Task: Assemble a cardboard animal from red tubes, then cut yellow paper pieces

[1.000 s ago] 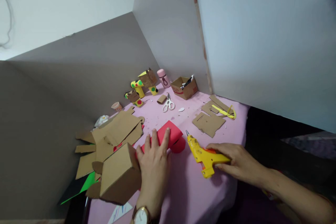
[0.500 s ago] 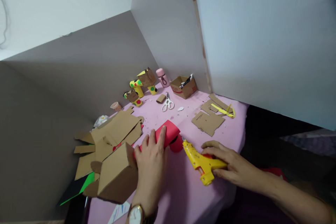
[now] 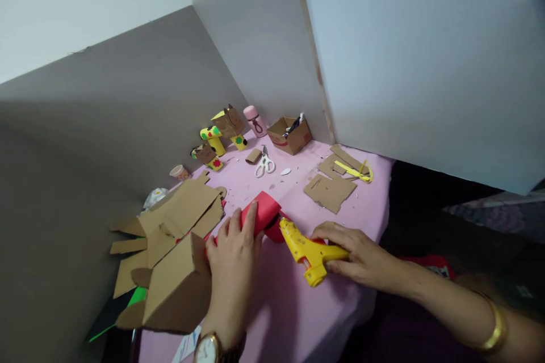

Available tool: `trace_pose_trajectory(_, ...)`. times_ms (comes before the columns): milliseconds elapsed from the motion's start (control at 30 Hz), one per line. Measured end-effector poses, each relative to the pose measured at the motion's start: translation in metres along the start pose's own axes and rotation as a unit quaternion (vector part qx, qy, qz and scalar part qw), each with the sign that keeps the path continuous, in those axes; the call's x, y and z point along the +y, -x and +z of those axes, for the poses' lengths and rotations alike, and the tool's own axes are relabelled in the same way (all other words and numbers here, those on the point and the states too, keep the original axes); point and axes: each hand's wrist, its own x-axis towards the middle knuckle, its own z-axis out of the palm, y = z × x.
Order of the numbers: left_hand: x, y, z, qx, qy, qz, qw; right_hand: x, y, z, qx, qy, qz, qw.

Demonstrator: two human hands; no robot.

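My left hand (image 3: pixel 236 249) is closed over a red paper tube (image 3: pixel 264 209), fingers lying across its top. A cardboard box shape (image 3: pixel 176 281) with rounded tabs is right beside that hand, close to the tube's near end. In my right hand (image 3: pixel 355 252) is a yellow hot glue gun (image 3: pixel 304 249), gripped round its handle. Its nozzle points into the tube's right end, where a red flap hangs below; the tip is hidden there. I cannot tell whether it touches the paper.
Cut cardboard pieces (image 3: pixel 179 210) lie at the left. White-handled scissors (image 3: pixel 265 165), a small open box (image 3: pixel 290 135), a pink flask (image 3: pixel 255 122) and yellow decorated cardboard figures (image 3: pixel 230 125) stand or lie farther back. Flat cardboard scraps (image 3: pixel 330 191) and yellow strips (image 3: pixel 353 170) are at the right.
The glue gun has moved left, and its nozzle has gone from just outside the red tube's right end to inside or against it. My left hand keeps its hold on the tube.
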Motion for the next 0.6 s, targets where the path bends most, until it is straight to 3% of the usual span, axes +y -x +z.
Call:
trace_pose_trajectory(200, -0.0003, 0.0006, 0.0035, 0.024, -0.003, 0.007, 1.000, 0.0018, -0.0025, -0.0002, 0.000, 0.020, 0.001, 1.000)
trace_pose_trajectory(600, -0.0003, 0.0016, 0.0045, 0.020, 0.003, 0.004, 1.000, 0.0037, -0.0017, 0.0005, 0.006, 0.033, 0.008, 0.999)
